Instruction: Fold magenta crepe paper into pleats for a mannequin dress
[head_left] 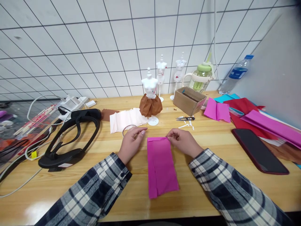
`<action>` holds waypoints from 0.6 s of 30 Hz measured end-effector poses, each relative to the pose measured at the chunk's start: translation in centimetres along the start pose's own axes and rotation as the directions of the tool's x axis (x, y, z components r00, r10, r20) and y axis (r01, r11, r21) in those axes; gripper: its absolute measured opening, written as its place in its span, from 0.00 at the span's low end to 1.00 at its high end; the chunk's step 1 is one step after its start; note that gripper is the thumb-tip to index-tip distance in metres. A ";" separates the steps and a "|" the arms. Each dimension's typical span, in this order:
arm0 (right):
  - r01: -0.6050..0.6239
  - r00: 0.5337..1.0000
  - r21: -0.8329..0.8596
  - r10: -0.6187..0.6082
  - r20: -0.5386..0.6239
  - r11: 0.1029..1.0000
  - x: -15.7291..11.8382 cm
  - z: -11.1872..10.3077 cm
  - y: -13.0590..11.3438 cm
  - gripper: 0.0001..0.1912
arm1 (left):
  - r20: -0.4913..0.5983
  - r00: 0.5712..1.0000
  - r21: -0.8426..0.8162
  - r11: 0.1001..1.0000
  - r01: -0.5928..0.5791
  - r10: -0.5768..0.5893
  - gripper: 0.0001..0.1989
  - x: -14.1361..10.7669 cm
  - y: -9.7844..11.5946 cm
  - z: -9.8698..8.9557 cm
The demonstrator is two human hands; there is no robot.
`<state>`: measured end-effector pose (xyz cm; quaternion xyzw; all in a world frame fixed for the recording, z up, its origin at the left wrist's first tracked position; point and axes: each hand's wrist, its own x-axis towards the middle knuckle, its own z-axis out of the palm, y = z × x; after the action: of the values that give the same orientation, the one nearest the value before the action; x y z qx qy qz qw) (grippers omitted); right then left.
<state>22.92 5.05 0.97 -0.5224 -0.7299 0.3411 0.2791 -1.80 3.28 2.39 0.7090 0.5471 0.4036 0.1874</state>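
A folded strip of magenta fabric [162, 169] lies on the wooden table in front of me, its far edge turned over in a narrow fold. My right hand [184, 142] pinches the far right corner of this fabric between thumb and fingers. Just left of the far left corner is my left hand [133, 142], apart from the cloth, its index finger stretched out and nothing visible in it. Partly hidden behind that hand is a thin ring [129, 126]. Beyond stands a small white mannequin [150, 85] wearing a gathered brown skirt [150, 105].
Pale pink fabric [127, 119] and a black headset [70, 141] lie to the left. Thread snips [185, 118] and white sticks are near a cardboard box [189, 102]. To the right are a phone [260, 152], folded magenta cloth [217, 110], red fabric [244, 106] and a water bottle [236, 75].
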 end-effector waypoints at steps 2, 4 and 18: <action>-0.021 0.994 0.121 0.033 -0.103 0.992 0.3 -0.5 0.2 0.05 | 0.001 0.999 -0.057 0.997 0.054 -0.054 0.14 0.1 -0.3 0.1; 0.018 0.918 0.262 0.088 -0.387 0.965 0.4 -1.2 0.3 0.07 | 0.014 0.998 -0.090 0.994 0.062 -0.061 0.13 0.1 -0.5 0.3; 0.568 0.823 -0.302 -0.521 0.226 0.766 -0.8 -1.2 -1.8 0.07 | 0.291 0.829 0.270 0.790 -0.550 0.478 0.22 -1.7 2.3 -1.4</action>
<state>23.03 4.15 3.08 -0.3062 -0.9157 0.1401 0.2193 -1.56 0.67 4.22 0.8909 0.3713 0.2616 -0.0004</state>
